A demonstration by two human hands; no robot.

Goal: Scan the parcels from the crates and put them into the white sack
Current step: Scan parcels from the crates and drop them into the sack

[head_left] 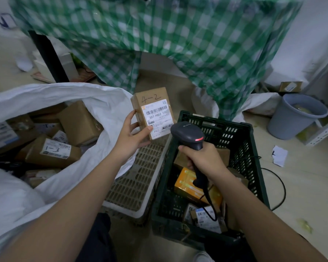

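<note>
My left hand [130,135] grips a small brown parcel [151,100] marked "4-2", upright, its white barcode label facing me. My right hand [203,158] holds a dark barcode scanner [187,134] by the handle, its head just right of the parcel's lower corner with a red light showing. Below the scanner stands a dark green crate [242,137] with an orange box [189,188] and a few labelled parcels inside. On the left the white sack [102,103] gapes open, with several brown parcels in it, one marked "1-3" [53,153].
A white crate [140,178] lies between the sack and the green crate. A green checked cloth [159,35] hangs over a table behind. A grey bucket [293,118] stands at the right. The scanner's black cable [280,186] loops over the floor, beside a paper scrap [279,155].
</note>
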